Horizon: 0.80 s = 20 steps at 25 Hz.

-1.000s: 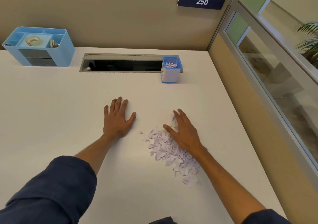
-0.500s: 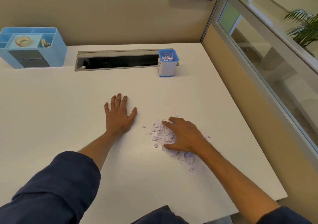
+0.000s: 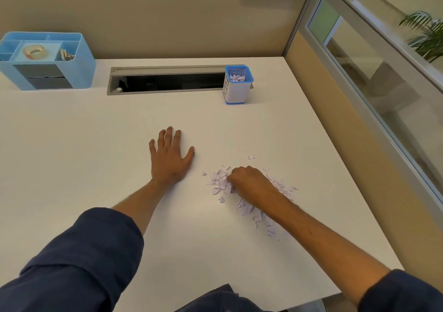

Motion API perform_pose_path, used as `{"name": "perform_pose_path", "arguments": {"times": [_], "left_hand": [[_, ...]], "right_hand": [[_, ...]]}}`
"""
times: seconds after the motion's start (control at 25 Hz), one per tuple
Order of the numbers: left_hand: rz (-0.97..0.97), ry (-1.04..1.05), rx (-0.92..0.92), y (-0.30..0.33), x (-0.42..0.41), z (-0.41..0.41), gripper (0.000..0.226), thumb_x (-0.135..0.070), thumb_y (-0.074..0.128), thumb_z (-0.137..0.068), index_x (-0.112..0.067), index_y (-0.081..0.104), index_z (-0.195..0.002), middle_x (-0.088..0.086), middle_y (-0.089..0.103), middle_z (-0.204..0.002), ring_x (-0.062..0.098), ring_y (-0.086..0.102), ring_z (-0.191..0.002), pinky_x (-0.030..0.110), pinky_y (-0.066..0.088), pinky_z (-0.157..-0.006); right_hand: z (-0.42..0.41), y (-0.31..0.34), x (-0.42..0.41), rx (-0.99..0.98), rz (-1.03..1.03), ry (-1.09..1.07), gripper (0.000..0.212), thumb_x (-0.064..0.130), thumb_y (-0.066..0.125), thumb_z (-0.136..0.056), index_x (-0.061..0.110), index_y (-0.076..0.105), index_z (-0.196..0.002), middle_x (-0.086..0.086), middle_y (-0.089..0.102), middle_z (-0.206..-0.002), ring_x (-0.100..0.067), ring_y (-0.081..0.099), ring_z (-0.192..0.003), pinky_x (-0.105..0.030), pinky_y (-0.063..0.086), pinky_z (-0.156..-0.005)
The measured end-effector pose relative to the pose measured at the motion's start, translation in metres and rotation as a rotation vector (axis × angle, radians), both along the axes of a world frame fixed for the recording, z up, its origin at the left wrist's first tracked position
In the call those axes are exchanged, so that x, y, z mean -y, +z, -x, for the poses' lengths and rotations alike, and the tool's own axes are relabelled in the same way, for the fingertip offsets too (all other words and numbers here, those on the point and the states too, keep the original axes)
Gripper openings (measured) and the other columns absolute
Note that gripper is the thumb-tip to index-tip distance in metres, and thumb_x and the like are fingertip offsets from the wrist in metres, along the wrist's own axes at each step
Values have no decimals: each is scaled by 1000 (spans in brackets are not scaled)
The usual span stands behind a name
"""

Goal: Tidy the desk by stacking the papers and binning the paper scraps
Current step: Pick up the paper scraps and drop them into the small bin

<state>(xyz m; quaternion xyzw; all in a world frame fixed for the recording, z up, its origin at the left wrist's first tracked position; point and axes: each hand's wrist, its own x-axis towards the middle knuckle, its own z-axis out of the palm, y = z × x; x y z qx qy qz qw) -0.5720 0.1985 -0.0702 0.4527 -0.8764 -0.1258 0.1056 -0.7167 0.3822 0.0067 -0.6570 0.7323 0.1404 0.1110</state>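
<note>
A pile of small pale-lilac paper scraps [image 3: 221, 183] lies on the white desk [image 3: 72, 155], right of centre. My right hand [image 3: 249, 183] sits on the pile with its fingers curled into a fist around some scraps. My left hand [image 3: 170, 158] rests flat on the desk with fingers spread, a short way left of the pile and touching no scraps. A small white bin with a blue mesh rim [image 3: 237, 85] stands at the back, with scraps inside it. No sheets of paper are in view.
A light-blue desk organiser [image 3: 45, 62] with a tape roll stands at the back left. An open cable slot [image 3: 167, 80] runs along the back, right beside the bin. A beige partition wall and a glass panel [image 3: 383, 71] bound the desk at the back and right.
My right hand went from lying flat on the scraps to curling its fingers into a fist over them, drawing the pile together. My left hand stayed put.
</note>
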Motion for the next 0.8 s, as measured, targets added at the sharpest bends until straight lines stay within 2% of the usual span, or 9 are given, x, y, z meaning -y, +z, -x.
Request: {"name": "perform_pose_path", "arguments": {"times": [0.12,0.16,0.24,0.28,0.36,0.44,0.6,0.8], "left_hand": [[10,4,-5,0,0,0,73,-61,26,-92,-16,31,-149,6,21,-161,25,11,-149,51,7,-119],[12,5,-2,0,0,0,73,-61,26,-92,-16,31,-149,6,21,-161,25,12,-149,51,7,-119],[13,6,0,0,-1,0,73,-61,26,-91,-17,31,-149,6,21,-161,25,12,-149,51,7,-119],[13,8,-4,0,-1,0,72,-61,26,-91,-17,31,-149,6,21,-161,25,12,-149,50,7,-119],[17,12,-12,0,-1,0,72,-61,27,-91,-17,32,-149,5,22,-161,25,12,-149,50,7,-119],[18,16,-18,-1,-1,1,72,-61,28,-91,-18,33,-148,5,23,-161,25,13,-149,50,8,-119],[34,29,-11,-2,-1,1,72,-62,27,-91,-19,34,-148,4,25,-160,24,15,-148,50,10,-119],[49,38,-8,-1,-2,2,73,-63,25,-90,-20,34,-148,3,25,-160,23,16,-148,48,11,-118]], "right_hand": [[0,3,1,45,139,38,30,-13,69,-58,9,50,-57,-6,45,-55,-17,35,-49,-20,18,-45],[3,0,1,83,162,24,27,-12,69,-59,9,51,-57,-6,46,-54,-17,36,-48,-21,19,-45],[17,-7,-1,218,201,-38,11,-1,60,-81,4,67,-74,-10,64,-70,-23,55,-61,-28,38,-53],[23,-6,-1,346,223,-122,15,5,59,-87,6,73,-85,-10,72,-82,-24,64,-71,-29,47,-62],[36,2,-5,617,329,-345,16,13,65,-88,10,77,-99,-4,75,-98,-15,69,-85,-22,53,-76],[51,9,-9,862,411,-501,17,17,73,-83,13,78,-99,0,76,-97,-8,70,-86,-24,56,-82],[79,30,-12,1206,492,-612,19,10,76,-80,5,76,-99,-7,76,-93,-22,73,-86,-33,59,-78],[107,57,4,1381,524,-758,23,4,76,-77,0,74,-100,-11,75,-93,-23,73,-83,-24,57,-70]]}}
